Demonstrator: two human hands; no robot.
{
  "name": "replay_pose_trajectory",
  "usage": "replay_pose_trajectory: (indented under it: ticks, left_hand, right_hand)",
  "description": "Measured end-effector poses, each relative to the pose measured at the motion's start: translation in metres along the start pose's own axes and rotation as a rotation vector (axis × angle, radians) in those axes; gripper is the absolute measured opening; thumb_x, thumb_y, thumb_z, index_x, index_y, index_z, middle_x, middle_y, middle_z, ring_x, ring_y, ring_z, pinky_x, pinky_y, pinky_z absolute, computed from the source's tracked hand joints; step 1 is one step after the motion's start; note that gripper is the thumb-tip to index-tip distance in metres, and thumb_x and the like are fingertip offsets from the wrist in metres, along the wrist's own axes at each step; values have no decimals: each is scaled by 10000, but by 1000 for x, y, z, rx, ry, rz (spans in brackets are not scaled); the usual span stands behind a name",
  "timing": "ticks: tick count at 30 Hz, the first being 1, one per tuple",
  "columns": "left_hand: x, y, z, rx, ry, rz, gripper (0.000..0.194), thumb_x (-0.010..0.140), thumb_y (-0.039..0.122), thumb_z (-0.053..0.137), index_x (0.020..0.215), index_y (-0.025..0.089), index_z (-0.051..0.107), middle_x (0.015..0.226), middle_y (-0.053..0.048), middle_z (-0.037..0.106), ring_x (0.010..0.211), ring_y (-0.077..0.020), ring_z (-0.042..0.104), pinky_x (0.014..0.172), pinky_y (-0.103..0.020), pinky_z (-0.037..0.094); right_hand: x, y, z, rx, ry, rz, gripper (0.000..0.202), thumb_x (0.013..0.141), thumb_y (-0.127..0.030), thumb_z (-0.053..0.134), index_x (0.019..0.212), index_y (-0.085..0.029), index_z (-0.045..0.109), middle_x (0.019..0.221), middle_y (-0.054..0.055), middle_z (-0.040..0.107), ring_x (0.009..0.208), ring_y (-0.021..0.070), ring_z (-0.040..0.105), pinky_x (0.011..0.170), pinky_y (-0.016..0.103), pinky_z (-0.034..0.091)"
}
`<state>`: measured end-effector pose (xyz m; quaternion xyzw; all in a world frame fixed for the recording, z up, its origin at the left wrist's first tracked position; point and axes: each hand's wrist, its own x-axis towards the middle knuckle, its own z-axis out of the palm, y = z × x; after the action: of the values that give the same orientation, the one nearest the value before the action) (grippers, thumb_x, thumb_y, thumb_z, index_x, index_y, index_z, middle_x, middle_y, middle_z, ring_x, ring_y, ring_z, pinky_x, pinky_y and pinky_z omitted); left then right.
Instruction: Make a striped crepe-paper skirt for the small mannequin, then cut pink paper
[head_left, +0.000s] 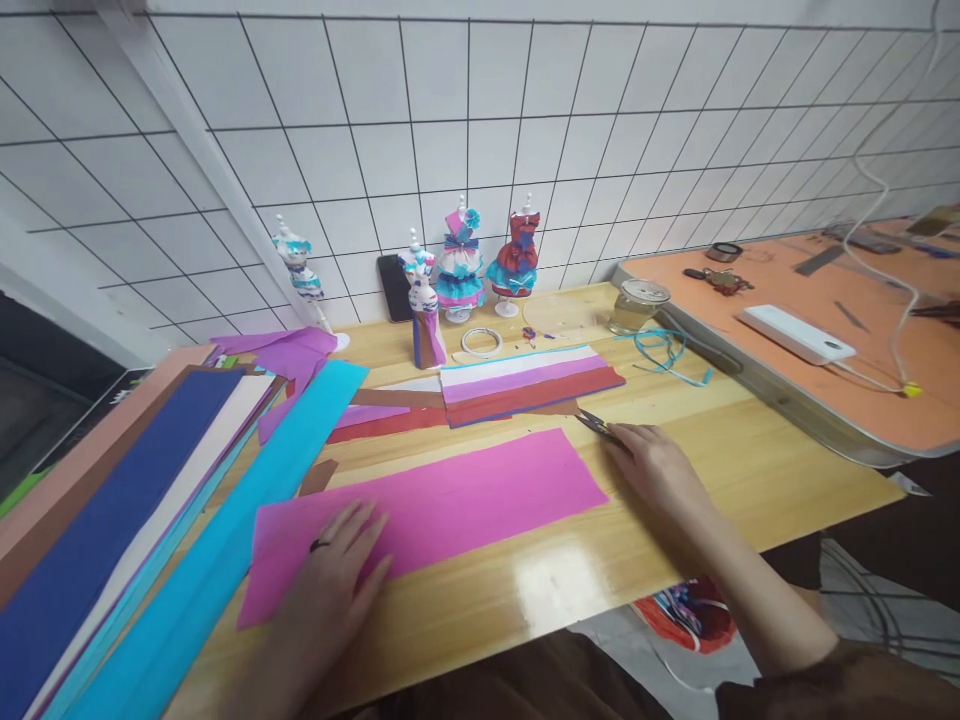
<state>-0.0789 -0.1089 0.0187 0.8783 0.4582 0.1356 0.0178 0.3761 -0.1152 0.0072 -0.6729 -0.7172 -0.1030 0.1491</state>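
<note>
A pink sheet of crepe paper (pixel 480 490) lies flat on the wooden table before me. Resting on its left part, my left hand (pixel 345 560) has its fingers stretched out and a dark ring on one of them. To the right of the sheet, my right hand (pixel 652 465) is closed around a small dark pair of scissors (pixel 595 424), whose tips point to the upper left. The palm hides most of the handles. Beyond the pink sheet sits a layered stack of striped paper strips (pixel 525 385) in white, purple, red and blue.
Long paper rolls, including a blue one (pixel 247 500), cover the left side. Several small dressed mannequins (pixel 461 265) stand along the wall beside a phone (pixel 394 285). A spool (pixel 637 305) and blue ribbon (pixel 660 350) are at right, near an orange-topped table (pixel 795 285).
</note>
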Motion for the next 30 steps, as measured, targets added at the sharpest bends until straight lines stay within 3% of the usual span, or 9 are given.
replay_pose_trajectory:
  ticks: [5,8,15,19,23,30]
  left_hand:
    - [49,45,-5,-87,-71,93,330,869,302,445,1118,141,589,1094,-104,637,1013,-258,570,863,-428,486]
    - [79,74,0,-158,-150,126,306,868,287,477,1113,137,582,1059,-95,634,994,-245,556,871,-414,469]
    - [133,127,30,-208,-172,139,365,829,438,527,1041,153,610,969,-91,617,967,-247,540,848,-381,455]
    - [147,138,47,-221,-136,104,451,784,544,525,994,157,625,935,-101,602,950,-258,533,821,-384,452]
    - [149,137,59,-280,-95,110,511,737,602,533,986,166,630,937,-97,613,967,-263,521,833,-390,429]
    - [150,132,64,-419,-108,126,447,695,570,610,935,195,646,899,-51,667,933,-238,537,838,-385,391]
  right_hand:
    - [-8,1,1,-77,-73,-50,342,858,-120,365,1128,-80,572,995,150,666,878,264,601,786,385,470]
    - [-16,6,-4,-55,-97,-3,391,830,-88,352,1169,-83,548,1007,158,661,904,264,609,780,372,477]
    - [-34,18,-13,235,-169,251,359,878,-237,314,1128,-173,564,1030,114,665,914,252,636,760,359,496]
    - [-41,15,-24,422,-276,332,341,904,-393,318,1043,-215,574,1056,92,664,940,247,630,783,358,491]
    - [-44,8,-38,506,-401,358,346,878,-493,369,1029,-229,535,1016,86,669,913,252,627,771,369,481]
    - [-38,4,-47,540,-495,314,382,835,-553,427,994,-230,554,959,68,673,832,237,630,719,335,476]
